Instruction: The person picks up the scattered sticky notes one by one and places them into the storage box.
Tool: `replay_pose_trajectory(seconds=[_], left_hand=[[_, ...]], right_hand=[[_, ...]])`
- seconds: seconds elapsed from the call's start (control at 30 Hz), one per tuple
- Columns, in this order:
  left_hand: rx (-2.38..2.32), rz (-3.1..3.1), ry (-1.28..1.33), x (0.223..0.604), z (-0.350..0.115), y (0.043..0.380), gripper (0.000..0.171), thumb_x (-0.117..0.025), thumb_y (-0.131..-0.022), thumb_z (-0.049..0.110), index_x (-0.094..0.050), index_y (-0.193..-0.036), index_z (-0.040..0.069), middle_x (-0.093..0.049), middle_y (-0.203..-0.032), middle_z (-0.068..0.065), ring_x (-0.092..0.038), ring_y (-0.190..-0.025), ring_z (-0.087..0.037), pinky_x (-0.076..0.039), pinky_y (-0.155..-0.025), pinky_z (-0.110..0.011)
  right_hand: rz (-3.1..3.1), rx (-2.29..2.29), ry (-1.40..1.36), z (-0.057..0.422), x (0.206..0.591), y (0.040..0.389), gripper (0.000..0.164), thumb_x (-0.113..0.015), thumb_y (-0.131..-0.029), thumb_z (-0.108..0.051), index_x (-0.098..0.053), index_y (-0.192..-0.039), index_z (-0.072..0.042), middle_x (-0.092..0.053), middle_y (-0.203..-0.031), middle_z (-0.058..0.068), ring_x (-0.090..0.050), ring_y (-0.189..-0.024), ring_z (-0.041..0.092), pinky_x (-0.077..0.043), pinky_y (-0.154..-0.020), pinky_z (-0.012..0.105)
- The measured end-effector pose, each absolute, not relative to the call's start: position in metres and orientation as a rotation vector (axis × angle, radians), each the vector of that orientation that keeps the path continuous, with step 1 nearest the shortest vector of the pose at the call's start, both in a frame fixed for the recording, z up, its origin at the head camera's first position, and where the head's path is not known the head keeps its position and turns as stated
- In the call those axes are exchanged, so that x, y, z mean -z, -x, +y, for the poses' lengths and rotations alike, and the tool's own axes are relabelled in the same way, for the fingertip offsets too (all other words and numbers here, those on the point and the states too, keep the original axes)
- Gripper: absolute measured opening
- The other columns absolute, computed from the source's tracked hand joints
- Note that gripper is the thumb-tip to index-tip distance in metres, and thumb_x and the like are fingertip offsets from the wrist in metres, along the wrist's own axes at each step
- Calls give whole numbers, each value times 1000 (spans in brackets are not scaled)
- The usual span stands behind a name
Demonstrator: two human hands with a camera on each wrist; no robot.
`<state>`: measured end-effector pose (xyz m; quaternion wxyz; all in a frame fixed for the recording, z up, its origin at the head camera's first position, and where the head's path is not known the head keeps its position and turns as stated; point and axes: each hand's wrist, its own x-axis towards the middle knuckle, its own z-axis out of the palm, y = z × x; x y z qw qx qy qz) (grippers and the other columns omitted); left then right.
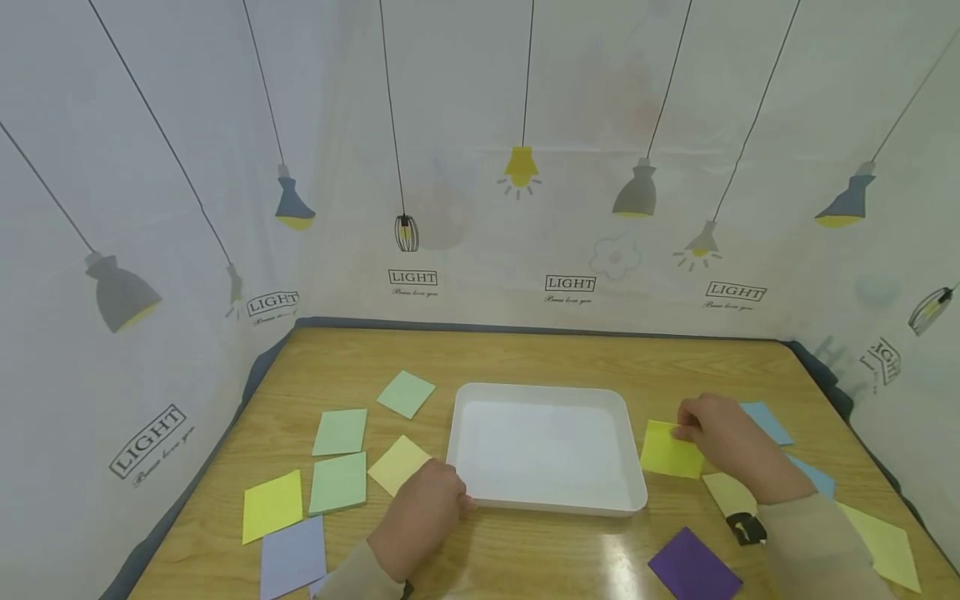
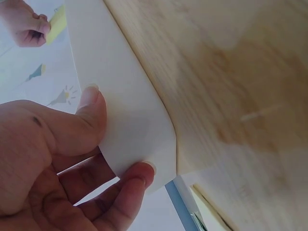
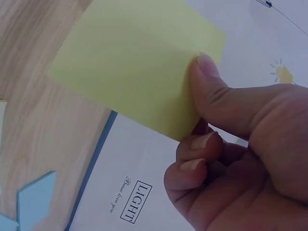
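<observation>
A shallow white tray [image 1: 546,450] lies on the wooden table, in the middle of the head view. My left hand [image 1: 422,515] grips its near left corner; in the left wrist view the thumb presses the tray wall [image 2: 137,110] and the fingers curl at the corner. Right of the tray, my right hand [image 1: 718,435] pinches a bright yellow sticky note [image 1: 666,454] by one edge. The right wrist view shows the thumb over this note [image 3: 127,62], which is raised off the table. A pale yellow sticky note [image 1: 399,463] lies beside my left hand.
Green sticky notes [image 1: 337,482], a yellow one [image 1: 272,507] and lavender ones [image 1: 292,557] lie at left. At right are blue notes [image 1: 767,422], a purple one [image 1: 694,565] and pale yellow ones [image 1: 885,546]. A lamp-printed curtain [image 1: 480,275] encloses the table.
</observation>
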<state>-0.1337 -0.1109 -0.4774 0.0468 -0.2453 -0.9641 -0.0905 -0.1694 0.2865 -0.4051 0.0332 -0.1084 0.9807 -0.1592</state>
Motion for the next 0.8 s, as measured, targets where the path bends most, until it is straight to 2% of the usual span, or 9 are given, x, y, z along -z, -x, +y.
replay_pose_trajectory(seconds=[0.8], left_hand=[[302,-2989,714,476,-110,134,24,-79,-86,26,-75,-67,11,-60,-65,4,-48,-65,-11,-49,-65,-28]], right_hand=[[2934,515,407,258,390,180,18,-70,-93,-12,-62,-78,-9,-57,-73,0,-46,-67,16,-40,-60,30]])
